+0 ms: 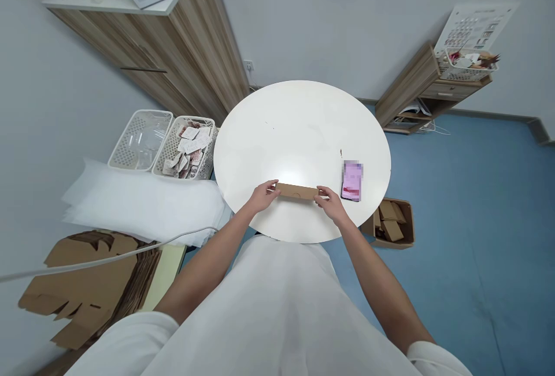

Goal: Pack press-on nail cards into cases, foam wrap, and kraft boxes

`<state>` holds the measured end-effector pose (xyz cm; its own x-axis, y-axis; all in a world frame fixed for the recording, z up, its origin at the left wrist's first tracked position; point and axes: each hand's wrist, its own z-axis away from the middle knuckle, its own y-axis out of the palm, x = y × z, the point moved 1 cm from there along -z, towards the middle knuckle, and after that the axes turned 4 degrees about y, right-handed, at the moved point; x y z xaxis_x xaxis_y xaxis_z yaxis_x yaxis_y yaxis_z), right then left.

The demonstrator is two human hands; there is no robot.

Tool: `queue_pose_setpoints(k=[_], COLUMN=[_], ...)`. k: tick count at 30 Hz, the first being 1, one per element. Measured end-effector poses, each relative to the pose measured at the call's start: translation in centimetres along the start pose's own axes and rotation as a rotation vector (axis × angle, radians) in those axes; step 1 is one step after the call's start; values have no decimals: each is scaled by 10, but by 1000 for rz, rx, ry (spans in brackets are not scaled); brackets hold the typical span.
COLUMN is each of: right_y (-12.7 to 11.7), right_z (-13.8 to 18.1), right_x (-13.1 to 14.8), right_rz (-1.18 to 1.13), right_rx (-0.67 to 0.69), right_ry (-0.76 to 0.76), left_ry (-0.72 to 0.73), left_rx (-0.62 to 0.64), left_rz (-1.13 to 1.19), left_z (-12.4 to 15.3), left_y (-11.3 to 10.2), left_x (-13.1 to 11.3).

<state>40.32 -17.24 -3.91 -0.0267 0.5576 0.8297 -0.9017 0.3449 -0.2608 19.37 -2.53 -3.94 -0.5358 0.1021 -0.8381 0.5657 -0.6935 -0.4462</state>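
Observation:
A small brown cardboard box (298, 191) is held between my two hands at the near part of the round white table (299, 127). My left hand (263, 196) grips its left end, thumb and fingers closed on the edge. At the right end, my right hand (330, 203) pinches the box in the same way. The side facing me shows a small curved notch, and the box looks closed. To the right of my right hand lies a phone (352, 181) with a lit pink screen, partly blurred.
Left of the table are a white basket of cards (188, 147), a basket of clear plastic (141, 140), white sheets (151, 199), flat cardboard blanks (95, 277) and a hanging cable (108, 260). A carton of folded boxes (392, 225) stands right, on the floor.

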Motion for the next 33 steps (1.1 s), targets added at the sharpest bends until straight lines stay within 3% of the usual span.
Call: queue_pose_setpoints(k=[6, 12, 18, 23, 29, 33], right_y=[4, 17, 28, 37, 37, 33], right_z=[3, 13, 22, 27, 29, 31], right_x=[-10, -37, -64, -74, -68, -62], right_rz=[53, 119, 116, 188, 355, 301], right_rx=[-63, -162, -209, -202, -208, -204], right_ry=[-158, -116, -47, -43, -39, 41], left_ry=[84, -6, -205, -124, -63, -49], left_rx=[-128, -151, -245, -187, -125, -101], left_rz=[-11, 25, -46, -179, -208, -202], left_z=[13, 36, 48, 50, 48, 43], left_y=[20, 49, 67, 73, 72, 68], left_x=[0, 8, 14, 22, 31, 33])
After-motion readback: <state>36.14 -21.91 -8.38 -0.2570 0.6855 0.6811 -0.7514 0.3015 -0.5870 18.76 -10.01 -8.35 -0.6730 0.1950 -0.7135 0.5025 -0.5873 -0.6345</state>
